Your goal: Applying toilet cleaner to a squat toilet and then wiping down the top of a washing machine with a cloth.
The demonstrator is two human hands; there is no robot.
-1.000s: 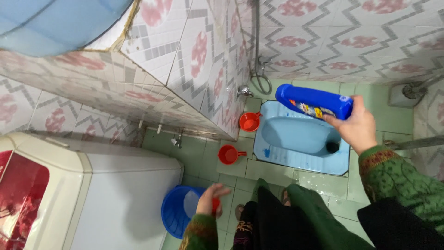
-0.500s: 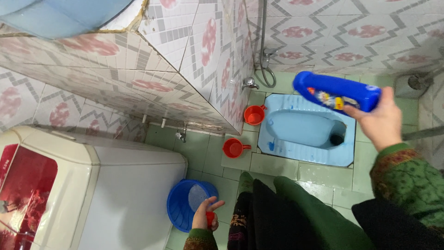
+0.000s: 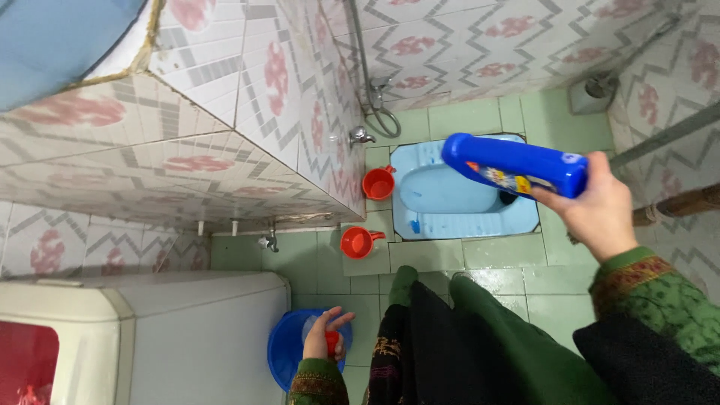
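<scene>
The blue bottle [image 3: 514, 165] lies almost level in the air, its long axis running left to right across the view, the nozzle end to the left and tipped slightly down. It hangs over the pale blue squat toilet pan [image 3: 450, 201] set in the green tiled floor [image 3: 499, 259], with the nozzle end above the front half of the bowl. The right hand [image 3: 600, 214] holds it by the base end, fingers wrapped firmly round the body, so the whole bottle reaches out to the left of the grip. The right hand is the one nearer the pan by far.

The left hand [image 3: 324, 337] is low and well apart, near the person's knee, pinching a small red cap [image 3: 331, 343] between thumb and fingers, the other fingers spread loosely. Just beside it sits a blue basin [image 3: 285, 345] on the floor. Two red mugs stand to the left of the pan: one red mug [image 3: 379, 184] by the tiled wall [image 3: 247, 112], the other red mug [image 3: 358, 242] nearer the person. A white appliance [image 3: 180, 337] fills the lower left.
</scene>
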